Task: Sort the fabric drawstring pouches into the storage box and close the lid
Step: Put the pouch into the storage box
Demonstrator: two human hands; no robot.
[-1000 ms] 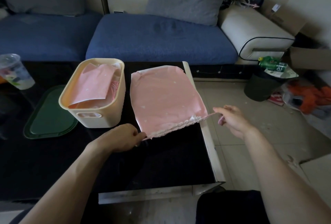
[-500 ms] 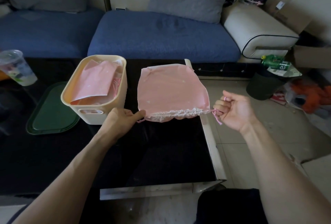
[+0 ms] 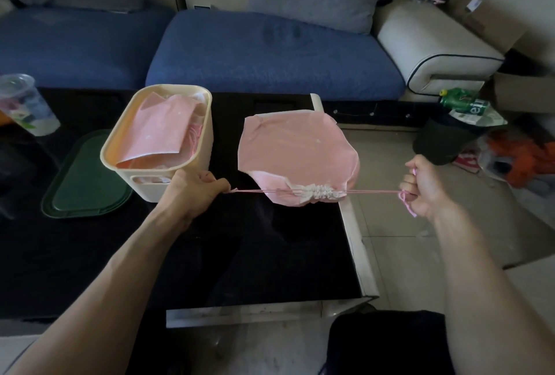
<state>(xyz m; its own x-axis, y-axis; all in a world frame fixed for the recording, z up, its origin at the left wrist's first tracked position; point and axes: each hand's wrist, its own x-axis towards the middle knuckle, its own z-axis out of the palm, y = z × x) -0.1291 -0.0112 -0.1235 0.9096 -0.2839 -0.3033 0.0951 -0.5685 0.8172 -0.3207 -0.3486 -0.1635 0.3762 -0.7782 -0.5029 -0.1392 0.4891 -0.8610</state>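
While the pouch point(image 3: 297, 152) lies on the tabletop point(image 3: 240, 254) beside the box point(image 3: 207, 134), both hands pinch its cord point(image 3: 372, 192); left hand point(image 3: 195, 191) and right hand point(image 3: 426, 185) pull it taut; mouth gathered.

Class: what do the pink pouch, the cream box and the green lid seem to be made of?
Pink pouch: thin matte woven fabric, likely; it gathers where the cords are pulled tight.
Cream box: probably matte plastic, with a smooth moulded rim and cut-out handle.
Green lid: probably plastic, flat with a raised edge.
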